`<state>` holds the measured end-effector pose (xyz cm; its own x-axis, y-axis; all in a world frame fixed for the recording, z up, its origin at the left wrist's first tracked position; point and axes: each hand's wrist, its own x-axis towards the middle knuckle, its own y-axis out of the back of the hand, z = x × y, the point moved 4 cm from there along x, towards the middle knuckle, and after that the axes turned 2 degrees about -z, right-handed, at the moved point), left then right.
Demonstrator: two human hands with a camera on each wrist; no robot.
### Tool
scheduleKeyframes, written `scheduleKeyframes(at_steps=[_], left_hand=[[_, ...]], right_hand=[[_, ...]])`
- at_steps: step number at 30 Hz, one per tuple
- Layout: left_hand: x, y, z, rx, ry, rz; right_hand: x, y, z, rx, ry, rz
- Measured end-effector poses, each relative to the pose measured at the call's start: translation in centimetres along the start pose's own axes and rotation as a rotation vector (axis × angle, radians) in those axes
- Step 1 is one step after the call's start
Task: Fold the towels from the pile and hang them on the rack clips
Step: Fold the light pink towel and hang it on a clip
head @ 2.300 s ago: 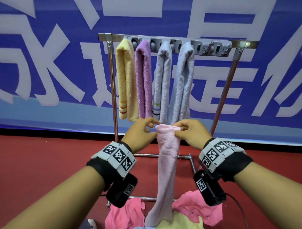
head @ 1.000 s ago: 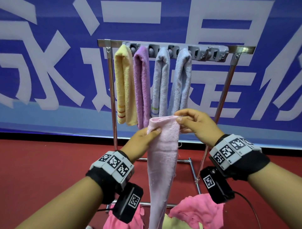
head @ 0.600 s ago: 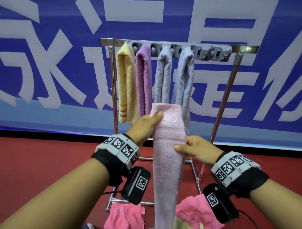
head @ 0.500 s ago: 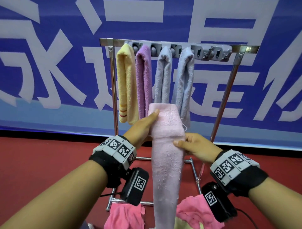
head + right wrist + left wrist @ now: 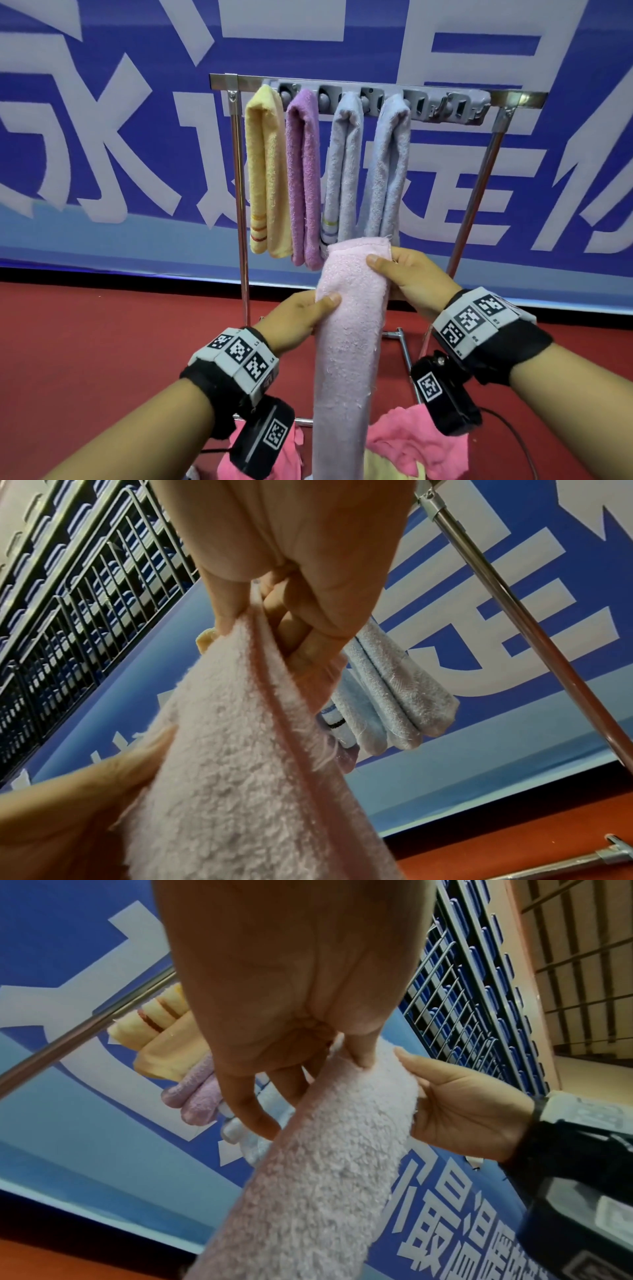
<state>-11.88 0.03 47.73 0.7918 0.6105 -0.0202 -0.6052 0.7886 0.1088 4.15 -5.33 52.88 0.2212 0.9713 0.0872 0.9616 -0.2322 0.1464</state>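
Metal rack with grey clip bar (image 5: 445,102), upper centre: four folded towels hung, right clips free | long pale pink terry towel (image 5: 349,342), centre, blocks grey towels | right hand (image 5: 414,281) now pinches top edge, left hand (image 5: 294,318) slid lower, thumb gripping | pink-yellow pile (image 5: 411,445), bottom.

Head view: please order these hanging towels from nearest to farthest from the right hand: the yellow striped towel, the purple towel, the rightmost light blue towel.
Measured from the right hand, which grips the pale pink towel:
1. Rightmost light blue towel, hanging just above the hand.
2. Purple towel, further left on the rack.
3. Yellow striped towel, at the rack's left end.
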Motion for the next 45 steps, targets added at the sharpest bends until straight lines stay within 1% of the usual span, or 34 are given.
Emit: scheduleKeyframes(at_steps=[2,7,11,14,16,21,24,27,30,34,39,42,45], left_hand=[[0.1,-0.2,0.7,0.009,-0.01,0.002],[0.6,-0.2,3.4,-0.044,-0.074,0.034],[1.2,0.2,4.5,-0.061,-0.055,0.047],[1.3,0.5,4.8,-0.069,-0.028,0.06],[1.3,0.7,4.8,-0.088,-0.03,0.073],[1.1,0.6,4.8,-0.143,-0.045,0.068],[1.0,0.4,4.7,-0.189,-0.053,0.063],[1.0,0.3,4.9,-0.225,-0.057,0.086],[1.1,0.4,5.3,-0.224,-0.065,0.116],[1.3,0.3,5.5,-0.217,-0.042,0.125],[1.2,0.5,5.9,-0.204,-0.043,0.13],[1.1,1.3,6.0,-0.178,-0.06,0.189],[1.5,1.7,5.9,-0.197,-0.038,0.255]], right_hand=[[-0.3,0.2,0.4,0.004,-0.041,-0.013],[-1.4,0.3,2.3,0.04,-0.169,-0.11],[-1.8,0.4,4.0,-0.021,-0.205,-0.133],[-2.0,0.3,4.3,-0.092,-0.193,-0.152],[-2.0,0.2,4.0,-0.13,-0.145,-0.148],[-1.6,0.1,3.7,-0.054,-0.094,-0.085],[-1.4,0.0,3.4,-0.028,-0.07,-0.011],[-1.4,0.5,3.3,-0.022,-0.044,0.069],[-1.6,0.5,3.1,-0.011,-0.029,0.06],[-2.0,0.0,3.1,0.009,-0.061,0.024],[-1.8,-0.6,3.0,-0.053,-0.04,0.024],[-1.6,-0.3,2.9,-0.117,-0.004,0.024],[-1.4,-0.3,3.0,-0.164,0.019,0.042]])
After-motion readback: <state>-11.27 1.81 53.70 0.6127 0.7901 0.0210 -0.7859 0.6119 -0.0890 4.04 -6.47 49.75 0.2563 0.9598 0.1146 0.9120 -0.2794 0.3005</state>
